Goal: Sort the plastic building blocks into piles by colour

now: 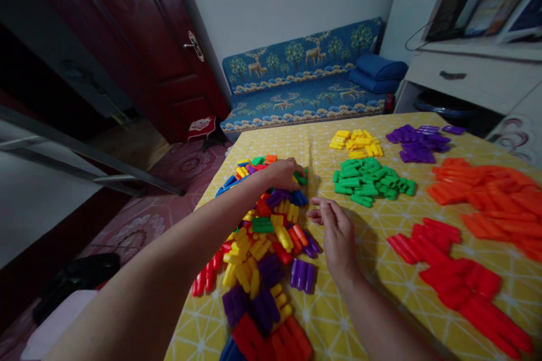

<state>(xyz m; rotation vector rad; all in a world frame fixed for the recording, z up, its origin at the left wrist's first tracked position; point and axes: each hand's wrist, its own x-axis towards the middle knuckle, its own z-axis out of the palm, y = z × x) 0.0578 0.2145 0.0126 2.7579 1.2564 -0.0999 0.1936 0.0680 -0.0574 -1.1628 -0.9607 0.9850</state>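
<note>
My left hand (288,174) reaches across the far side of a mixed pile of plastic building blocks (254,248), its fingers closed on a green block (301,177). Part of that block is hidden behind the fingers. Just right of the pile, my right hand (336,231) hovers over the tablecloth with its fingers loosely apart, and nothing shows in it. The pile mixes yellow, purple, red, orange, blue and green pieces. A purple block (302,275) lies at its right edge, near my right wrist.
Sorted by colour on the yellow tablecloth (339,316) are green (368,179), yellow (357,142), purple (417,142), orange (495,197) and red (457,276) heaps. Beyond the table stands a blue patterned sofa (296,90); a white cabinet (478,76) is at the right.
</note>
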